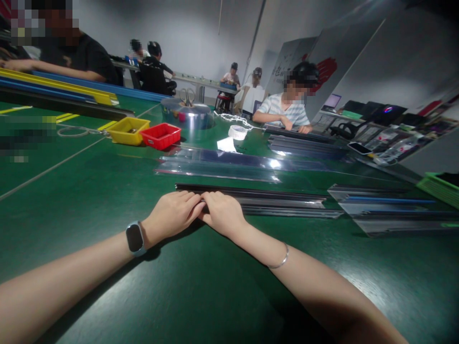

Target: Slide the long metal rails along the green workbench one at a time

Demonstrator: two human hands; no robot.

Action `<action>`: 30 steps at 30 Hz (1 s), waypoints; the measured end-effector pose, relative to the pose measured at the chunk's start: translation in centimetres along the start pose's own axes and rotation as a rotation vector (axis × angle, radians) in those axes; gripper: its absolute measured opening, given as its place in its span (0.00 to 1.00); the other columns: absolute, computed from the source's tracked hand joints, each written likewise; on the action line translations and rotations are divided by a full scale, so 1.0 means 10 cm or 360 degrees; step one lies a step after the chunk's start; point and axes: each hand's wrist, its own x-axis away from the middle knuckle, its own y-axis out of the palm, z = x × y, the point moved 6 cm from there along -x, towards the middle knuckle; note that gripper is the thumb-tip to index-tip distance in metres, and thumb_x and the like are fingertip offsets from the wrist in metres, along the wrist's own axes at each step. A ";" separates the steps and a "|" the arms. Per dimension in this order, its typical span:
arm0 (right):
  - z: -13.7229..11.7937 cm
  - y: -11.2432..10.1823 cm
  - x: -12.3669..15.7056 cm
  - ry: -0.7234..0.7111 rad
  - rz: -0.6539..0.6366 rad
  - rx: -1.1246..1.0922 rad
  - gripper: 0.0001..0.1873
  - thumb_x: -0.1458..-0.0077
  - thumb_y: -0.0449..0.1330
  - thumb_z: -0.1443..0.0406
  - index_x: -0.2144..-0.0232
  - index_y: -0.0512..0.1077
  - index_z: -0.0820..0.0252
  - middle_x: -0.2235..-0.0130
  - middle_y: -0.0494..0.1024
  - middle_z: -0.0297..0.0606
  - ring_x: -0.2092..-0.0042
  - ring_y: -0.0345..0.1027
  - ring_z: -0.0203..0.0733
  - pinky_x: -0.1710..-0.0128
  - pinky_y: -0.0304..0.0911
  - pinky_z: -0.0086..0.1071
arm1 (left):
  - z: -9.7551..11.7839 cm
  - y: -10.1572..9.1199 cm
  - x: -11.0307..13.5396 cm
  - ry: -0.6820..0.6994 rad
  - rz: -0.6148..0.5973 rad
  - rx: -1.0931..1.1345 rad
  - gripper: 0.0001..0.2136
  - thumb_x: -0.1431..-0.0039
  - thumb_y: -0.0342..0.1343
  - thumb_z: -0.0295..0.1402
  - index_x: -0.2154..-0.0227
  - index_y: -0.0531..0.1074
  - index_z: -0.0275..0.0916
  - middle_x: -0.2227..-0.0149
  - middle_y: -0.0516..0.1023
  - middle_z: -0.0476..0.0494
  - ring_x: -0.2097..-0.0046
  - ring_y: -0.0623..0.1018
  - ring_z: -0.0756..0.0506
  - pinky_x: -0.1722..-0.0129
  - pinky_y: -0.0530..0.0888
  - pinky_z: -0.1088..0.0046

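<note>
Side by side at the left end of a long black profile strip (pixel 279 200), my two hands grip it with their thumbs almost meeting. My left hand (pixel 175 212) wears a watch on the wrist; its fingers curl over the strip's end. My right hand (pixel 224 212), with a silver bangle further up the arm, is closed over the strip just beside it. The strip runs off to the right, low over the green table (pixel 161 296). What the fingertips do on its far side is hidden. Just beyond lie clear plastic strips (pixel 222 167).
Behind are a yellow bin (pixel 129 131), a red bin (pixel 161 136), a tape roll (pixel 237 132) and scissors (pixel 187 97) on a round shiny container (pixel 186 114). More strips (pixel 390 210) lie right, near a green basket (pixel 439 188). A person (pixel 287 107) works across the table.
</note>
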 end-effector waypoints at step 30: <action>0.13 0.04 0.00 0.0073 -0.0080 0.0112 0.23 0.47 0.44 0.48 0.66 0.63 0.61 0.70 0.72 0.39 0.67 0.66 0.40 0.74 0.50 0.29 | -0.03 -0.09 0.00 -0.0080 0.0063 -0.0086 0.13 0.43 0.42 0.37 0.76 0.66 0.37 0.74 0.69 0.45 0.69 0.68 0.47 0.68 0.64 0.71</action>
